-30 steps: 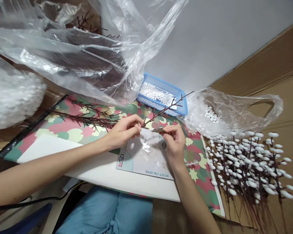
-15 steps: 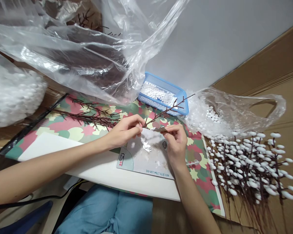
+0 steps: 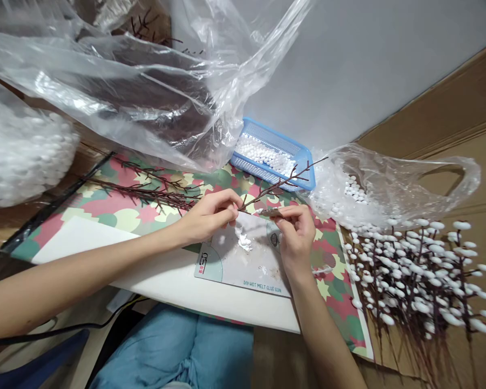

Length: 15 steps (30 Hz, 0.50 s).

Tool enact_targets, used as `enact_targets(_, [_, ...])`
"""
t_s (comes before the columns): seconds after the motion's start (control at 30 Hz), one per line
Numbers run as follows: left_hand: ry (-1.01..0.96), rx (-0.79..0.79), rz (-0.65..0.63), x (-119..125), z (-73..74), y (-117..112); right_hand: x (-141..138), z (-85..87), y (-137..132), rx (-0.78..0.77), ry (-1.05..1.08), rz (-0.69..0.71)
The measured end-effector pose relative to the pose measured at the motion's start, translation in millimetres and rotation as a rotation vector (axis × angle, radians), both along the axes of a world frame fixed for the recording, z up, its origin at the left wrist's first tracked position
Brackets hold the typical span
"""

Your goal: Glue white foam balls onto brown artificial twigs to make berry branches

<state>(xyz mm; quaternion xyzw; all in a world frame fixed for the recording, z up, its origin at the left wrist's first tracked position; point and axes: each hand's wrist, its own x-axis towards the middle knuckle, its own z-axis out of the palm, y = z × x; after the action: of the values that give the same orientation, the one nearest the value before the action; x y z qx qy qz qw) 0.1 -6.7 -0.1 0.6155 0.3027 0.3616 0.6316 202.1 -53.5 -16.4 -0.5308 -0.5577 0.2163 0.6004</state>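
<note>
My left hand (image 3: 216,216) is closed on the lower part of a bare brown twig (image 3: 281,183), which slants up to the right. Between the thumb and fingers of my right hand (image 3: 297,232) is a small flat greyish strip (image 3: 271,212) with white stuff at its tip; its exact kind is unclear. The strip's tip is close to the twig, but I cannot tell if they touch. Below both hands lies a board (image 3: 238,270) printed "DIY hot melt glue gun", with a lump of white paste (image 3: 243,241) on it.
Behind the hands stands a blue basket (image 3: 273,180) of white beads. More bare twigs (image 3: 157,197) lie to the left. Clear plastic bags hold white pieces at left (image 3: 24,154) and right (image 3: 358,189). White-tipped branches (image 3: 421,275) are piled at right on cardboard. Plastic sheeting (image 3: 146,92) hangs behind.
The hands keep their grips and have barely moved. The flat strip's tip has shifted slightly along the twig; the whole view has moved a little.
</note>
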Motion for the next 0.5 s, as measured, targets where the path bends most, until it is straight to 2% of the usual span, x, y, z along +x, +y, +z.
enact_targets(0.5, [0.017,-0.005,-0.029,-0.4,-0.9,0.5,7.3,6.0,0.7,-0.002,0.134,-0.052])
